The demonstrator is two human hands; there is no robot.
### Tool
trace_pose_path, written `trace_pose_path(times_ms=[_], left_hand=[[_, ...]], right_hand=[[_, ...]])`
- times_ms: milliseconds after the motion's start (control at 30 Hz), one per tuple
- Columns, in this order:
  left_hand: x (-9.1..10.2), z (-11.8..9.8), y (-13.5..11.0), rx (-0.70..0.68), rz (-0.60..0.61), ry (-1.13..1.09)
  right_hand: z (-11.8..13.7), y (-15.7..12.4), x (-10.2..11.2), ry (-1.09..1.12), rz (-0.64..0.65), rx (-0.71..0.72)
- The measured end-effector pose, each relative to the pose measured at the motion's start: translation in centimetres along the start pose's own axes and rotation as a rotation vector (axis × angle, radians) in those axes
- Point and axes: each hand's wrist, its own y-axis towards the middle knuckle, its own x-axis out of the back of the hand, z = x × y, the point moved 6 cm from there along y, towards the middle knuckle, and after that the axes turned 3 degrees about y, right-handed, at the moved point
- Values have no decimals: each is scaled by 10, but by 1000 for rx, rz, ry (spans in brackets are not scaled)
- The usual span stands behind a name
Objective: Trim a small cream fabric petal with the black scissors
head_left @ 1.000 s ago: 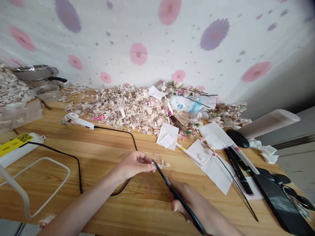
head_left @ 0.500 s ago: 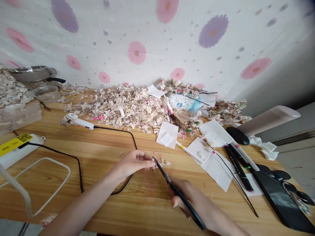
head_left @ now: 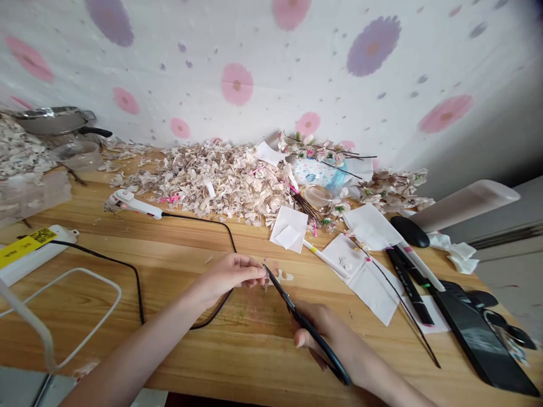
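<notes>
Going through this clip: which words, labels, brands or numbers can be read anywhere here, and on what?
Yellow label on the white power strip: printing too small to read.
QR code on that label: no readable characters.
Blue-patterned packet: no legible text.
Black pen: markings too blurred to read.
No word can be quoted.
</notes>
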Motion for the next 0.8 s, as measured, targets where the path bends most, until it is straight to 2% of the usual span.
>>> trace_pose_path(times_ms=[233, 467, 600, 800], left_hand=[[0, 1, 2, -9, 22, -51], [2, -3, 1, -14, -20, -42], [2, -4, 0, -9, -56, -40], [5, -5, -1, -37, -133, -19]], right_hand=[[-7, 2, -2, 12, 18, -45], [-2, 2, 1, 10, -27, -44], [-5, 2, -1, 17, 0, -52], [-2, -3, 3, 21, -40, 152]])
